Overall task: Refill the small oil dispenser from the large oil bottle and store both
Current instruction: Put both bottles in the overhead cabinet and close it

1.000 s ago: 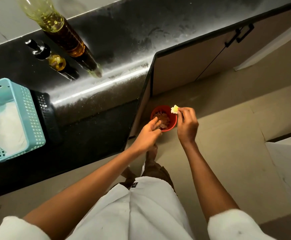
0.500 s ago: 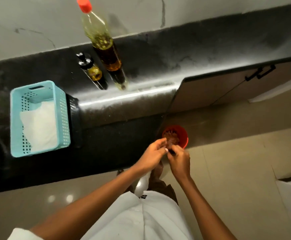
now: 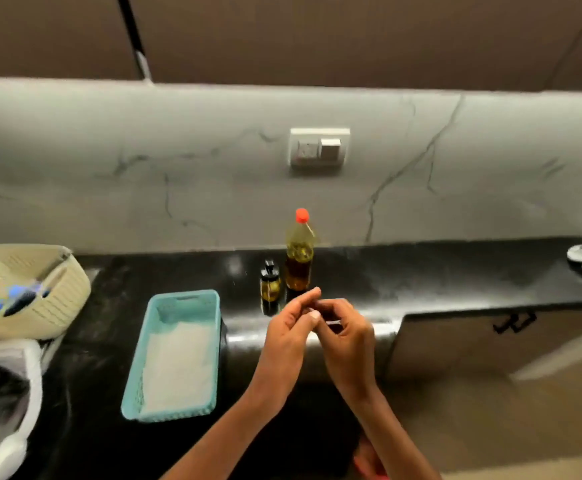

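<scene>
Both bare hands, left hand and right hand, meet fingertip to fingertip, curled (grasp unclear) before the red-capped large plastic oil bottle and, touching it, the small black-topped glass dispenser on the black counter.

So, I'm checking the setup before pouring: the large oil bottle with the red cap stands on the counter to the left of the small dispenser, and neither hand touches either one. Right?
Not quite. In the head view the large oil bottle stands to the right of the small dispenser, not the left. The rest holds: its cap is red, both stand on the counter, and the left hand and right hand touch neither.
</scene>
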